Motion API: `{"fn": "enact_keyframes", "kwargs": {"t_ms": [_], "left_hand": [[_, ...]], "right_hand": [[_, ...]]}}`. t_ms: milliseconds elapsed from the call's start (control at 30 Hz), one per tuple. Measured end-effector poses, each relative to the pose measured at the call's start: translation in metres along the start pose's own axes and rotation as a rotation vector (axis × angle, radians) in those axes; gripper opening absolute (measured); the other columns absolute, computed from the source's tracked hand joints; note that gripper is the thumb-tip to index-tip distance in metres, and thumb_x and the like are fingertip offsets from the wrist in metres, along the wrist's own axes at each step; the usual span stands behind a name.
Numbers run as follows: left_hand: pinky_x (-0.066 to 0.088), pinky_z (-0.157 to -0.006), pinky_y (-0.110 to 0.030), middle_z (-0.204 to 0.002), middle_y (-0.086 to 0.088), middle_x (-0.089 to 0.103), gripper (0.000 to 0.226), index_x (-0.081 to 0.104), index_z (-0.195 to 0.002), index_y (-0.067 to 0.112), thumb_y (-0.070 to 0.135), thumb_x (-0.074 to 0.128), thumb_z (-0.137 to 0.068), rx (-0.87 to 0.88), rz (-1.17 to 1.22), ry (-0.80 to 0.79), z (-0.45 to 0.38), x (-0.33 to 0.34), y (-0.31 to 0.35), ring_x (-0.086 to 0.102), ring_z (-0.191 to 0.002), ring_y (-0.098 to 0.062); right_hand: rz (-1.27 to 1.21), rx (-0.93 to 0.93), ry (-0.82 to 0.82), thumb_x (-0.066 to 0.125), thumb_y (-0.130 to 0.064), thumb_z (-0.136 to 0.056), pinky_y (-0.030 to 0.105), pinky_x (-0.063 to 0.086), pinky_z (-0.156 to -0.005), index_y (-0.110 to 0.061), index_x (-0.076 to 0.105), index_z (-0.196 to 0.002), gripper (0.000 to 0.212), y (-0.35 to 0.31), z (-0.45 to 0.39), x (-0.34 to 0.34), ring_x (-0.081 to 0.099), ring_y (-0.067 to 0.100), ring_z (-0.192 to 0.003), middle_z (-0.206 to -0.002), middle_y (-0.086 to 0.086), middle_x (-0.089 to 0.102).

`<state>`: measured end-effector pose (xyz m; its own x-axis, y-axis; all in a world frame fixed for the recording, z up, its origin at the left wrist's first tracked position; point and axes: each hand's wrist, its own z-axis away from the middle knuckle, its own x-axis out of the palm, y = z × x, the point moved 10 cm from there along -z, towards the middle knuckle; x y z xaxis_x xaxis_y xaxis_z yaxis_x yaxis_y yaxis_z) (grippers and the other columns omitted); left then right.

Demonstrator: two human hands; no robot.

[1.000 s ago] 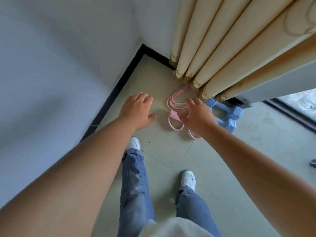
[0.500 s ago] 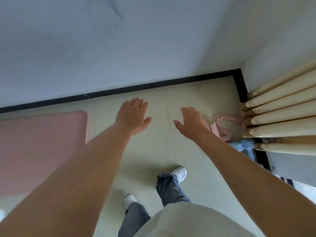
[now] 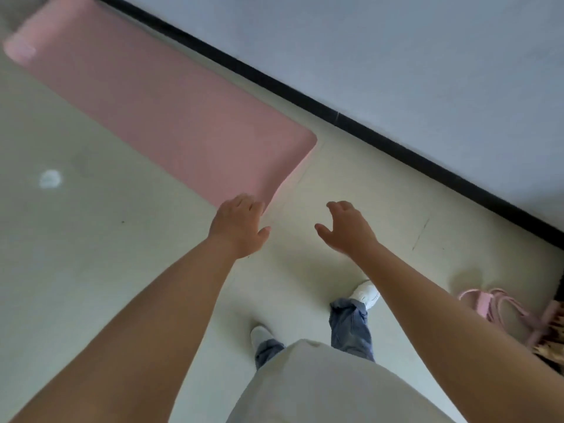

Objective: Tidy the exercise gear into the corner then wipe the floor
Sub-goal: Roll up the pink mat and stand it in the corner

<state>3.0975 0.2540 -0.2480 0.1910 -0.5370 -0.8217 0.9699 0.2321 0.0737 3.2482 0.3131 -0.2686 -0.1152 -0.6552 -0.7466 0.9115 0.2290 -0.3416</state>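
Observation:
A pink exercise mat (image 3: 158,96) lies flat on the pale floor, stretching from the top left toward the middle. My left hand (image 3: 239,224) hovers over the mat's near corner, fingers relaxed and empty. My right hand (image 3: 346,228) is held out to the right of the mat above bare floor, fingers loosely spread, holding nothing. A pink resistance-band set (image 3: 500,306) lies on the floor at the right edge, partly hidden by my right arm.
A white wall with a black skirting strip (image 3: 335,117) runs diagonally behind the mat. A pale round spot (image 3: 50,178) shows on the floor at left. My feet in white shoes (image 3: 366,293) stand below my hands. Curtain fringe (image 3: 549,343) peeks in at the right.
My view has swung left, away from the corner. The mat now fills the upper left and the curtain and pink bands have slid to the right edge. My right hand left the bands.

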Motion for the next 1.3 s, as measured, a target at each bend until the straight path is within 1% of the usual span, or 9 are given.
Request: {"fn": "enact_keyframes", "kwargs": {"t_ms": [133, 300, 567, 667, 767, 900, 1067, 1167, 1300], "left_hand": [[0.021, -0.115, -0.033, -0.151, -0.010, 0.031, 0.058, 0.027, -0.144, 0.005, 0.035, 0.041, -0.097, -0.079, 0.076, -0.001, 0.039, 0.015, -0.095, 0.023, -0.143, -0.023], [0.022, -0.115, -0.034, -0.149, -0.008, 0.033, 0.055, 0.028, -0.143, 0.007, 0.036, 0.039, -0.098, -0.106, 0.123, 0.000, 0.041, 0.015, -0.166, 0.025, -0.141, -0.023], [0.021, -0.115, -0.034, -0.149, -0.008, 0.033, 0.053, 0.031, -0.141, 0.006, 0.034, 0.039, -0.098, -0.055, 0.096, 0.044, -0.052, -0.044, -0.256, 0.023, -0.143, -0.022], [0.021, -0.115, -0.035, -0.148, -0.009, 0.034, 0.053, 0.033, -0.141, 0.005, 0.034, 0.041, -0.097, 0.008, 0.073, -0.007, -0.093, -0.071, -0.284, 0.024, -0.142, -0.022], [0.024, -0.114, -0.036, -0.147, -0.011, 0.036, 0.052, 0.035, -0.139, 0.004, 0.032, 0.042, -0.096, 0.034, 0.018, -0.007, -0.134, -0.098, -0.318, 0.027, -0.140, -0.023], [0.024, -0.115, -0.037, -0.149, -0.012, 0.034, 0.053, 0.033, -0.141, 0.005, 0.031, 0.042, -0.096, 0.074, -0.043, -0.039, -0.181, -0.113, -0.355, 0.025, -0.142, -0.025], [0.025, -0.113, -0.038, -0.147, -0.011, 0.036, 0.050, 0.034, -0.139, 0.006, 0.032, 0.041, -0.097, 0.168, -0.175, -0.146, -0.244, -0.100, -0.384, 0.025, -0.141, -0.025], [0.029, -0.109, -0.038, -0.141, -0.012, 0.041, 0.045, 0.038, -0.135, 0.005, 0.031, 0.041, -0.098, 0.286, -0.278, -0.195, -0.283, -0.096, -0.385, 0.031, -0.136, -0.026], [0.031, -0.107, -0.037, -0.139, -0.012, 0.043, 0.044, 0.039, -0.134, 0.005, 0.030, 0.041, -0.097, 0.486, -0.391, -0.185, -0.327, -0.089, -0.373, 0.035, -0.134, -0.027]], "right_hand": [[0.051, -0.086, -0.040, 0.049, -0.031, -0.094, 0.036, 0.036, -0.106, -0.008, 0.031, -0.143, 0.057, -0.097, -0.005, 0.032, 0.039, 0.030, -0.133, -0.148, 0.013, 0.034], [0.080, -0.102, -0.058, 0.048, -0.030, -0.095, 0.035, 0.036, -0.106, -0.008, 0.029, -0.144, 0.057, -0.165, -0.035, 0.045, 0.039, 0.029, -0.134, -0.149, 0.013, 0.033], [0.046, -0.052, -0.089, 0.050, -0.031, -0.094, 0.035, 0.034, -0.107, -0.005, 0.032, -0.142, 0.058, -0.234, -0.141, 0.036, 0.039, 0.030, -0.133, -0.148, 0.015, 0.033], [0.002, 0.008, -0.118, 0.051, -0.031, -0.094, 0.032, 0.034, -0.105, -0.004, 0.033, -0.141, 0.058, -0.263, -0.180, 0.027, 0.040, 0.029, -0.132, -0.146, 0.015, 0.036], [-0.026, 0.033, -0.134, 0.050, -0.031, -0.095, 0.031, 0.033, -0.106, -0.005, 0.033, -0.142, 0.057, -0.294, -0.221, 0.021, 0.040, 0.028, -0.133, -0.146, 0.015, 0.037], [-0.135, 0.156, -0.134, 0.048, -0.033, -0.095, 0.031, 0.032, -0.107, -0.006, 0.035, -0.141, 0.055, -0.307, -0.262, 0.020, 0.040, 0.028, -0.133, -0.145, 0.015, 0.040], [-0.262, 0.362, -0.129, 0.046, -0.031, -0.096, 0.030, 0.030, -0.108, -0.005, 0.036, -0.141, 0.053, -0.290, -0.293, 0.031, 0.039, 0.027, -0.134, -0.144, 0.015, 0.042], [-0.346, 0.517, -0.077, 0.046, -0.029, -0.097, 0.031, 0.031, -0.107, -0.004, 0.036, -0.141, 0.052, -0.274, -0.301, 0.034, 0.040, 0.028, -0.133, -0.143, 0.016, 0.043], [-0.483, 0.726, -0.001, 0.045, -0.029, -0.097, 0.032, 0.033, -0.105, -0.005, 0.034, -0.142, 0.052, -0.258, -0.304, 0.059, 0.041, 0.029, -0.132, -0.144, 0.016, 0.042]]}}
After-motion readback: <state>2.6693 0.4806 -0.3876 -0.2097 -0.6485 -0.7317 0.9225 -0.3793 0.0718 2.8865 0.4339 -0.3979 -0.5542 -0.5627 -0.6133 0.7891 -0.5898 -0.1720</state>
